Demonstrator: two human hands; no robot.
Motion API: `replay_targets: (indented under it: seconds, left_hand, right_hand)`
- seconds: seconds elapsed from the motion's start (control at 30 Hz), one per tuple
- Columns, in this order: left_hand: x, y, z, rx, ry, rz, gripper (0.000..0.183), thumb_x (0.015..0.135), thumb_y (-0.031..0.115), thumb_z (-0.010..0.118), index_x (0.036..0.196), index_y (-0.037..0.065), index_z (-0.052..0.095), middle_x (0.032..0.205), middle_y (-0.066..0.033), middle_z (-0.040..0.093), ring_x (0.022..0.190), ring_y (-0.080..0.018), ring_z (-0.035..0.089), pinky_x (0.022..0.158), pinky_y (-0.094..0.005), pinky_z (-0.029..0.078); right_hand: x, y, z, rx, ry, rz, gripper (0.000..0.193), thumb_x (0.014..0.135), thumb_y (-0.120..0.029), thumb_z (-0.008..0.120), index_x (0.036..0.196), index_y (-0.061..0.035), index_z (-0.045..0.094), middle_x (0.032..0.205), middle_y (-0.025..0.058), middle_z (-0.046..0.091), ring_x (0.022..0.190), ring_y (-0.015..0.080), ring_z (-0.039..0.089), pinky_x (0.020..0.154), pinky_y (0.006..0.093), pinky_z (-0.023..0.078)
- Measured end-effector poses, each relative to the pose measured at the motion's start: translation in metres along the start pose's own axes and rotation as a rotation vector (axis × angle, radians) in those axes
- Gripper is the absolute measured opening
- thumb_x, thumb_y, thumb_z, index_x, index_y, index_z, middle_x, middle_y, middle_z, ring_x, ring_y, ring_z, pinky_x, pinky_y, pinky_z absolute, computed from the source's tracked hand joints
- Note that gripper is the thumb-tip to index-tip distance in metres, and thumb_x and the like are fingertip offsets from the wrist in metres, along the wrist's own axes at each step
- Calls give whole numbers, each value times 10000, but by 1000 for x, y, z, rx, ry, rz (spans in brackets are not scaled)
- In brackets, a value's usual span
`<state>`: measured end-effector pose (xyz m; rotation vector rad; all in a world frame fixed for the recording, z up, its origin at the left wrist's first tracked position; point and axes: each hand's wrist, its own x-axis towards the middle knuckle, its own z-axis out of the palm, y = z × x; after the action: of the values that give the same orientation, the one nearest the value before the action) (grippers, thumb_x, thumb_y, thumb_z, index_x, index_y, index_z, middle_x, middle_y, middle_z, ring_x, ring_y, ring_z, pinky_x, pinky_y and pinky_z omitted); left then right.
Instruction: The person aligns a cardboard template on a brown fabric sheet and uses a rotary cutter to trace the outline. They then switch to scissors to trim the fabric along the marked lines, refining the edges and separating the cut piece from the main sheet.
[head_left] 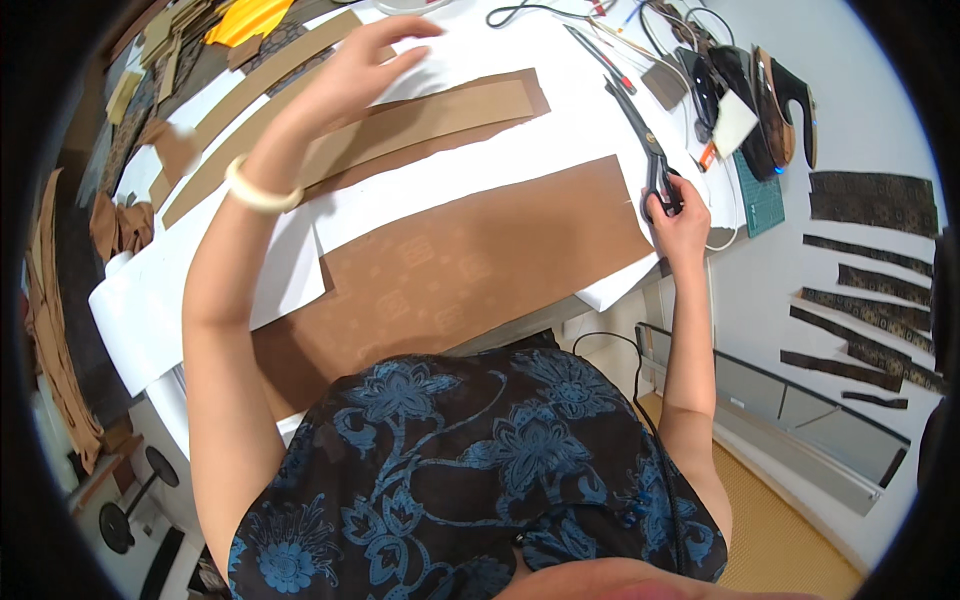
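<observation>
My right hand [682, 228] grips the handles of a pair of large black scissors [650, 138], which lie on the white-covered table with the blades pointing away from me. Raised over the far part of the table, my left hand [368, 62] holds nothing, its fingers apart. Under my left forearm runs a tan strip [430, 122], lying on a slightly wider brown piece [538, 92]. Closer to my body, a large brown patterned sheet [480, 250], perhaps leather or fabric, stretches across the table, its near left end hanging toward me.
More tan strips [250, 85] and a yellow piece [248, 20] lie at the far left. A pen-like tool [600, 60], cables and a green cutting mat [760, 195] are at the far right. Dark patterned strips [870, 205] hang on the right wall.
</observation>
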<state>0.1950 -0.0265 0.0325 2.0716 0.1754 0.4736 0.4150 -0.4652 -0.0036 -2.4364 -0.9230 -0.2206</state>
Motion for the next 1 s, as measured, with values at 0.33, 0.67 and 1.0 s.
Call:
replay_targets:
  seconds: [0.33,0.67,1.0]
  left_hand:
    - [-234,-15,-68,153,575,-521,190,1023,91,648,1182,22,727,1106,-47,740,1005,-131,656,928,-291,521]
    - [-226,-30,-22,649,450,-267,327,1024,54,592,1346,40,649,1469,-128,594,1388,-317,525,1156,-415,434]
    - [-224,-38,-16,653,420,-302,363,1052,85,568,1408,24,606,1517,-139,555,1427,-320,498,1195,-425,407]
  right_hand:
    - [84,-104,46,334,-241,-192,185,949,-172,729,1054,-24,762,931,110,751,844,241,731,797,362,574]
    - [131,-125,134,194,-301,-35,277,935,-336,772,938,-59,766,843,53,757,772,205,702,733,366,553]
    - [125,-125,132,163,-234,-113,248,942,-269,758,883,-29,751,760,112,737,713,278,701,701,398,542]
